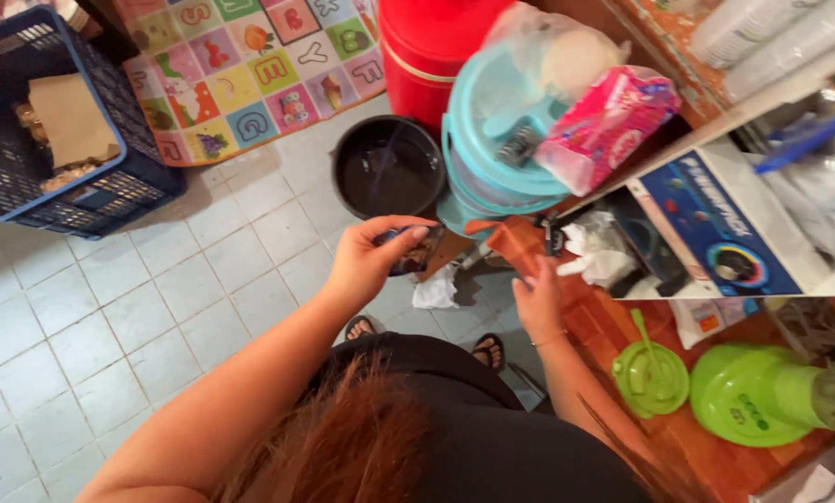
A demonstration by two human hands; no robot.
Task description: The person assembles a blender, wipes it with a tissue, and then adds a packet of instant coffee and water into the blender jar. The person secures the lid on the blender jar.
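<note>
Over the tiled floor near the black bucket (pixel 387 168), your left hand (pixel 366 261) grips a small dark packet (pixel 408 250) while your right hand (pixel 538 298) rests loosely open on the wooden counter (pixel 604 326).

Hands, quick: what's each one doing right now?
Left hand: closed around a small dark shiny packet, held above the tiled floor.
Right hand: on the wooden counter edge; grip cannot be told.

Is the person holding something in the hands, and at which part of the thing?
The left hand grips a small dark packet by its left end, fingers over its top edge. The right hand rests at the wooden table's edge; whether it holds anything cannot be told.
</note>
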